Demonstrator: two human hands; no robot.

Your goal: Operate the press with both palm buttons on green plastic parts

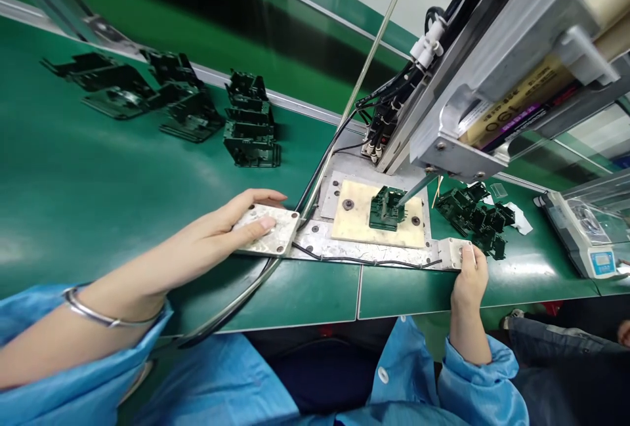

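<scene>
Two hands rest on a metal fixture at the near edge of the green table [73,196]. On the left, the left hand [231,226] lies flat on a small metal plate [275,232], fingers stretched out and pressing down, gripping nothing. A black cable [364,260] runs along the fixture's near edge between the two hands. In the middle, a beige pad [359,222] carries a dark green plastic part [387,208], well clear of both sets of fingers, with the machine's metal rod [416,188] reaching down to it. At the right, the right hand [470,278] has its fingers curled over a second small metal plate [451,252], pressing rather than holding. More dark parts [475,219] lie just beyond that hand; others [251,121] sit toward the far left edge.
</scene>
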